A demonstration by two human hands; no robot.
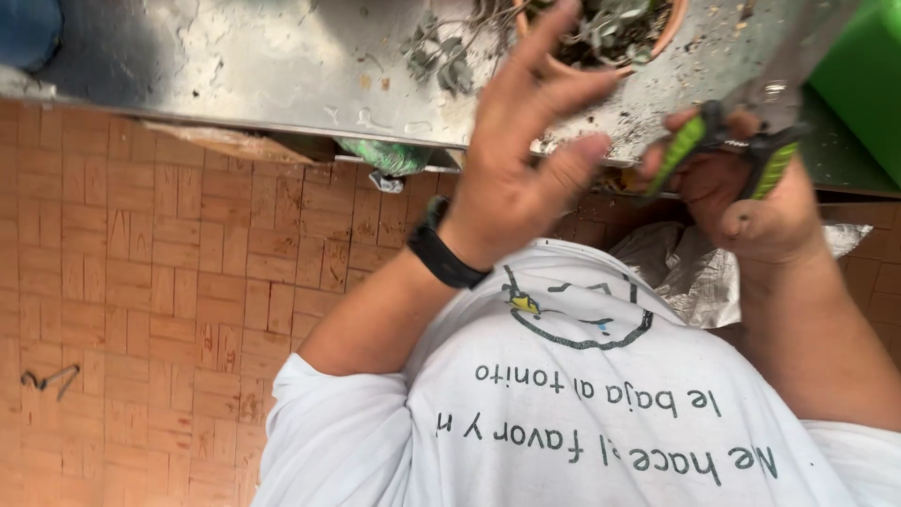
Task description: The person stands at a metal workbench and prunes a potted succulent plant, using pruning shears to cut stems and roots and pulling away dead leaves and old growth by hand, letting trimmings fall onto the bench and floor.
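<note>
right hand [751,202] grips green-handled pruners [727,145] | left hand [526,160] spread beside terracotta pot [610,38]

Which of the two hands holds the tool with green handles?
The right hand grips the pruning shears; the left hand, wearing a black wristband, is open and empty.

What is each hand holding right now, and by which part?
The right hand grips green-and-black pruning shears by the handles. The left hand is open, fingers spread, holding nothing, near the terracotta plant pot.
</note>
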